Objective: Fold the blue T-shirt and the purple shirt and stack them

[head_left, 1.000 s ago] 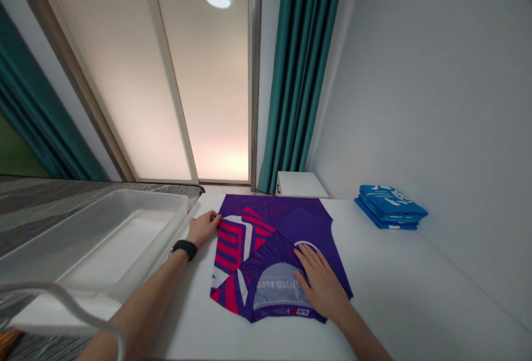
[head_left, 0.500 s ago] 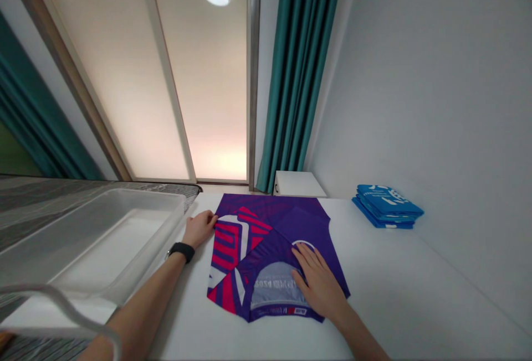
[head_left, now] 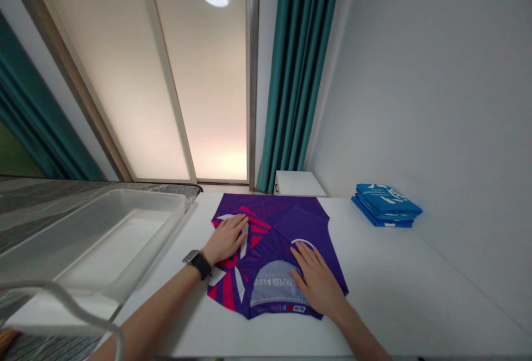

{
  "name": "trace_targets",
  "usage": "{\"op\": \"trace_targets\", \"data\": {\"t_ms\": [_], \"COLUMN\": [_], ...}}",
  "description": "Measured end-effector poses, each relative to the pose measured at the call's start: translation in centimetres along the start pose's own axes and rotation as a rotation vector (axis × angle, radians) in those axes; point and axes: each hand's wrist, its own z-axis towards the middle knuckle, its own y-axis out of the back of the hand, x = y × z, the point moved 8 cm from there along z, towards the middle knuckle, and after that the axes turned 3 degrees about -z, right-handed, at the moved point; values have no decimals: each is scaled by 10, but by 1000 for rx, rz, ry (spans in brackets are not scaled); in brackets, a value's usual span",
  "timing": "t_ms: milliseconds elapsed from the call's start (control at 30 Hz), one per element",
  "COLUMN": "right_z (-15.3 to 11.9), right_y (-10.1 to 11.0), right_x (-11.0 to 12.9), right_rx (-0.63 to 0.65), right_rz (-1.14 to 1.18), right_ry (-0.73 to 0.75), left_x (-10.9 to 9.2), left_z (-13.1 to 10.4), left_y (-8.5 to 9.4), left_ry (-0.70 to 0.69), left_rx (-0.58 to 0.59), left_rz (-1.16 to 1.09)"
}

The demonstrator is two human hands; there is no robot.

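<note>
A purple shirt (head_left: 286, 222) with red and white patterning lies spread on the white table, its sides folded inward and its grey-lined neck towards me. My left hand (head_left: 228, 237) rests flat on the red and white part at the shirt's left, fingers stretched out; a watch with a black band is on that wrist. On the right half, beside the grey neck panel, my right hand (head_left: 318, 279) lies flat with its fingers extended. Neither hand grasps the cloth.
A translucent plastic bin (head_left: 137, 239) stands left of the table (head_left: 390, 294). A stack of folded blue garments (head_left: 386, 206) sits at the right, by the wall. Behind the table is a small white cabinet (head_left: 299, 182). A pale cable (head_left: 70, 303) crosses the lower left.
My left hand has moved right from the shirt's left edge onto the patterned cloth and now lies flat there. My right hand stays in place on the shirt.
</note>
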Motion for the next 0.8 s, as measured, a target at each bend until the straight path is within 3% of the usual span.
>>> {"op": "trace_targets", "data": {"t_ms": [100, 267, 467, 633, 800], "right_z": [-1, -3, -3, -3, -1], "right_y": [1, 2, 4, 0, 3], "right_x": [0, 3, 4, 3, 7], "right_rx": [-3, 33, 42, 53, 54], "right_rz": [-13, -23, -29, -28, -29], "right_ry": [-2, 3, -4, -6, 16], "left_x": [-34, -41, -51, -72, -64], "left_z": [5, 11, -3, -48, -81], "left_y": [-25, -40, -26, -10, -4], "left_ry": [-60, -40, -59, -143, -135], "left_rx": [83, 109, 84, 93, 116], "left_rz": [14, 34, 34, 17, 18]}}
